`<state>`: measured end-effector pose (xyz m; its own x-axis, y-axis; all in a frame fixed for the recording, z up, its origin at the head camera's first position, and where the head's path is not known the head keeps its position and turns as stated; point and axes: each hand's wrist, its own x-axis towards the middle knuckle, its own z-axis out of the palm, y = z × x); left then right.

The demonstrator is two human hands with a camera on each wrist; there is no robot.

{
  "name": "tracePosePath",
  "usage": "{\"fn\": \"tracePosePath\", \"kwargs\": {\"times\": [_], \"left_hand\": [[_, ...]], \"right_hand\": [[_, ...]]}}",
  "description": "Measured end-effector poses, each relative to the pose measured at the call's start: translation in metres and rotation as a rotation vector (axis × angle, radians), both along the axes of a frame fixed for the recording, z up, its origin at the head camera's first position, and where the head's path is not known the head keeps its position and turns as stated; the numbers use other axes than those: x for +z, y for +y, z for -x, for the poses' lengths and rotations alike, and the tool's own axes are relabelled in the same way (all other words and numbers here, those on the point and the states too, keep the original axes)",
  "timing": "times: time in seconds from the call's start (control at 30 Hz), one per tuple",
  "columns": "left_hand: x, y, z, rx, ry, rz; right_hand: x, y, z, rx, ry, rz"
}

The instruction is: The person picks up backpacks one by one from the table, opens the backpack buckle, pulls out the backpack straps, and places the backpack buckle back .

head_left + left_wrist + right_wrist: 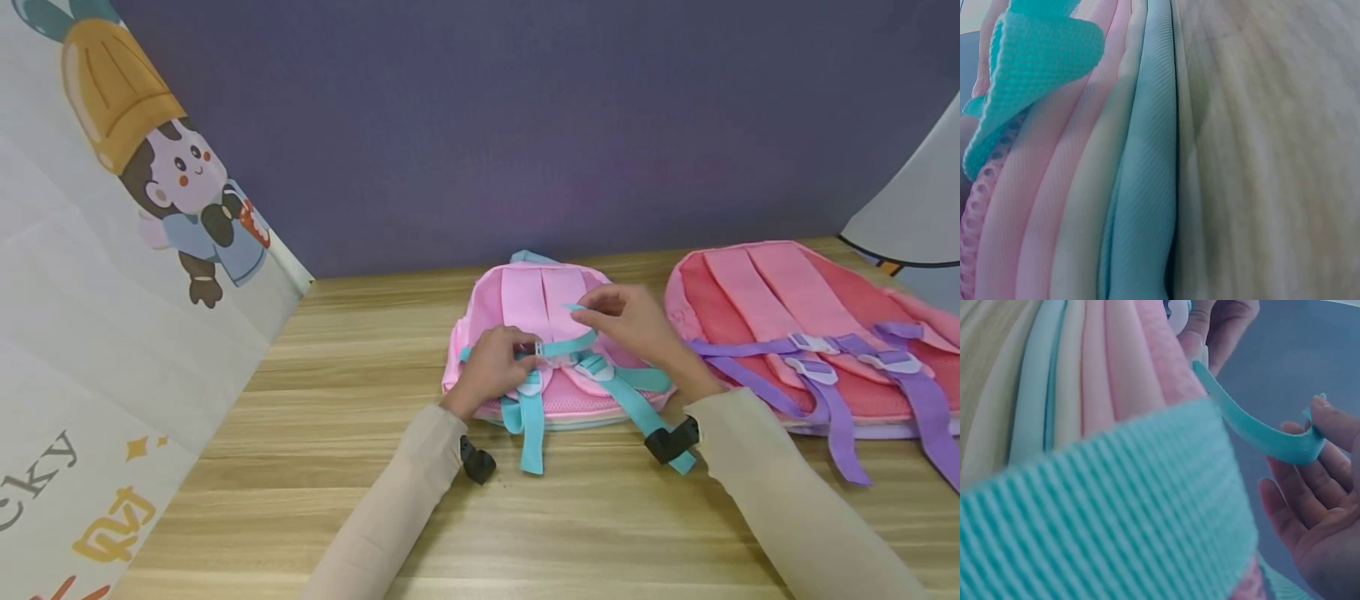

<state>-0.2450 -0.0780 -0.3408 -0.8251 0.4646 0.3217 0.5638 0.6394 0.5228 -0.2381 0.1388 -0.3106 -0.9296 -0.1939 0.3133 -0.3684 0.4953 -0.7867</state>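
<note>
A small pink backpack [525, 292] lies on the table with its strap side up. Across its middle runs a teal chest strap [570, 343] with a whitish plastic buckle [542, 350]. My left hand [491, 362] pinches that buckle at the strap's left part. My right hand [630, 321], just above the bag, pinches the strap's free end between thumb and fingertips. In the right wrist view the teal strap [1266, 440] sags in a curve between both hands, the right hand's [1329, 500] other fingers spread below it. Teal shoulder webbing [532, 433] hangs over the bag's near edge.
To the right lies a larger pink-and-red backpack [780, 292] with purple straps [843, 433] and white buckles. Both bags rest on a wood-grain table [300, 467]. A dark blue panel [487, 133] stands behind, and a white printed sheet [112, 317] borders the left side.
</note>
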Motion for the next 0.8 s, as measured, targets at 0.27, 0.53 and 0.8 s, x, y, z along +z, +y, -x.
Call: {"fn": "tracePosePath", "kwargs": {"times": [0.27,0.53,0.8], "left_hand": [[0.0,0.0,0.0,0.002,-0.016,-0.011],[0.0,-0.001,-0.001,-0.007,-0.007,-0.018],[0.0,0.0,-0.002,0.003,-0.012,-0.021]], "right_hand": [[0.001,0.013,0.004,0.02,0.005,0.035],[0.004,0.022,0.003,0.047,0.014,0.031],[0.008,0.026,0.002,0.038,-0.007,0.069]]}}
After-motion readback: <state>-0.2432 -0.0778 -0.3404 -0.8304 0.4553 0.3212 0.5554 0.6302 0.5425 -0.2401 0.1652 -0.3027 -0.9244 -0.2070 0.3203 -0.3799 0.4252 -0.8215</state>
